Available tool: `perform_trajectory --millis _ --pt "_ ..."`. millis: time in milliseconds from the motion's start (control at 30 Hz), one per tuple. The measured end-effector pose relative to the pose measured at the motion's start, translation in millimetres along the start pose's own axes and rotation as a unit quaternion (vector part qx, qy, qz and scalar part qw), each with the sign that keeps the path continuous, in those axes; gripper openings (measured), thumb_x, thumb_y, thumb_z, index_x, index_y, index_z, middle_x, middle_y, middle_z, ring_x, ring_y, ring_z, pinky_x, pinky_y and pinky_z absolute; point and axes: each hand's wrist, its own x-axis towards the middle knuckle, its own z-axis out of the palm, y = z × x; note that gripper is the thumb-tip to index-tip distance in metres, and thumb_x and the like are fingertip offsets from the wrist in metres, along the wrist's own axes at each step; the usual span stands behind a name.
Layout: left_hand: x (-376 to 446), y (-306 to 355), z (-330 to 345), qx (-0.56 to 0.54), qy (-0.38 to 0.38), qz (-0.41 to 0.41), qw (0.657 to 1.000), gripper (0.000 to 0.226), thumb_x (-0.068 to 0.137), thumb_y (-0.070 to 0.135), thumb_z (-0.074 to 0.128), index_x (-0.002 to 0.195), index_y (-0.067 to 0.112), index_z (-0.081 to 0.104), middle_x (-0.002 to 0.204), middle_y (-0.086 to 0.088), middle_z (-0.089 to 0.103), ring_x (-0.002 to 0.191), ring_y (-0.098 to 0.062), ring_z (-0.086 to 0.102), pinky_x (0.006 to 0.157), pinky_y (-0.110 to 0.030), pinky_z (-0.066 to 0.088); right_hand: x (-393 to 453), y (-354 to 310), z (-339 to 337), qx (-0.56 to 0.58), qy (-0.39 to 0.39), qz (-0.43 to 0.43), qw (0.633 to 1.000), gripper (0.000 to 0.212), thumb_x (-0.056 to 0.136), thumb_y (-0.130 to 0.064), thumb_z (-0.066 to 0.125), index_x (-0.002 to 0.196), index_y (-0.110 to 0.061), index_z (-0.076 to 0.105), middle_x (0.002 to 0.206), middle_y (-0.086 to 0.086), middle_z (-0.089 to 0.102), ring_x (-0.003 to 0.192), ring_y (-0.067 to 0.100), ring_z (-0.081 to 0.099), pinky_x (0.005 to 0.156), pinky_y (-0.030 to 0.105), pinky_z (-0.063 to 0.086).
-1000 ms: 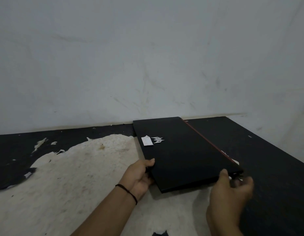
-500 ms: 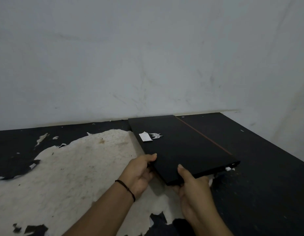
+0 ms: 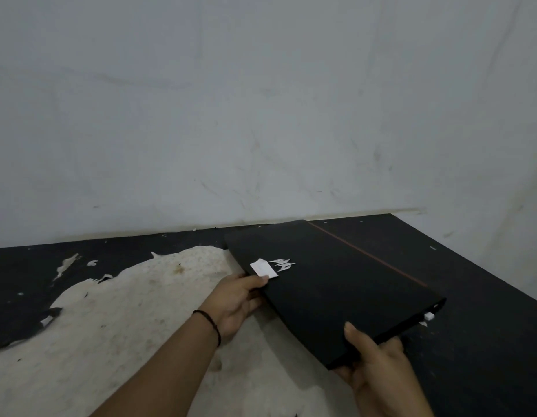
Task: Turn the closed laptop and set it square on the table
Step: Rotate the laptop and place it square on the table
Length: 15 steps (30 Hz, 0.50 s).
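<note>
A closed black laptop [image 3: 330,284] with a silver logo, a white sticker and a thin red line along its far right side sits at an angle on the table [image 3: 487,341], its near end raised off the surface. My left hand [image 3: 237,299], with a black band on the wrist, grips the laptop's left edge, thumb on the lid beside the sticker. My right hand [image 3: 378,368] holds the near corner, thumb on top and fingers underneath.
The tabletop is black with a large worn, cream-coloured patch [image 3: 126,326] on the left and middle. A scuffed white wall [image 3: 261,115] runs along the table's far edge, just behind the laptop. The table's right edge slants away at the right.
My right hand shifted from the laptop's right near corner to the near middle corner and took hold. The laptop's near end has lifted and turned slightly.
</note>
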Motion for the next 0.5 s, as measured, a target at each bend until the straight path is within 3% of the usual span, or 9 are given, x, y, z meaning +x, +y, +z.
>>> perform_trajectory --millis 133,267,333,400,500 --pt "-3.5 -4.3 -1.1 -0.009 -0.007 0.024 1.0 0.025 0.085 -0.008 0.057 0.108 -0.003 0.066 0.083 -0.008 0.078 0.07 -0.014 0.074 0.056 -0.021 0.059 9.3 -13.4 -7.7 -0.014 -0.014 0.005 1.0 0.053 0.09 0.004 0.052 0.138 -0.016 0.045 0.122 0.014 0.065 0.106 0.038 0.063 0.067 0.053 0.059" --pt "-12.0 -8.9 -4.2 -0.012 0.008 0.066 0.998 0.022 0.085 -0.007 0.059 0.101 0.005 0.067 0.086 -0.003 0.078 0.076 -0.014 0.072 0.059 -0.021 0.059 14.8 -29.8 -7.8 -0.049 -0.053 0.018 0.997 0.044 0.086 -0.005 0.062 0.129 -0.01 0.056 0.114 0.011 0.071 0.077 0.025 0.074 0.057 0.04 0.062" --pt "-16.5 -12.6 -1.4 -0.021 0.011 0.079 0.997 0.024 0.085 -0.007 0.06 0.105 0.004 0.067 0.097 -0.007 0.077 0.083 -0.016 0.072 0.065 -0.022 0.061 17.4 -38.7 -9.8 -0.07 -0.063 0.017 0.995 0.043 0.074 -0.014 0.076 0.115 -0.009 0.063 0.111 0.013 0.073 0.077 0.026 0.074 0.063 0.041 0.062" --pt "-21.1 -17.9 2.3 -0.03 0.017 0.085 0.996 0.026 0.085 -0.006 0.061 0.109 0.002 0.066 0.106 -0.011 0.075 0.086 -0.018 0.072 0.071 -0.024 0.061 17.8 -46.0 -12.3 -0.09 -0.07 0.018 0.993 0.026 0.086 -0.008 0.061 0.111 -0.01 0.064 0.111 0.012 0.073 0.084 0.025 0.071 0.064 0.039 0.059" --pt "-28.0 -24.5 7.2 -0.033 0.029 0.094 0.995 0.026 0.085 -0.006 0.06 0.108 0.003 0.067 0.108 -0.011 0.075 0.087 -0.018 0.071 0.075 -0.026 0.06 22.3 -52.7 -20.4 -0.11 -0.084 0.028 0.99 0.031 0.091 -0.004 0.05 0.119 -0.008 0.062 0.102 0.008 0.075 0.083 0.024 0.072 0.049 0.031 0.059"
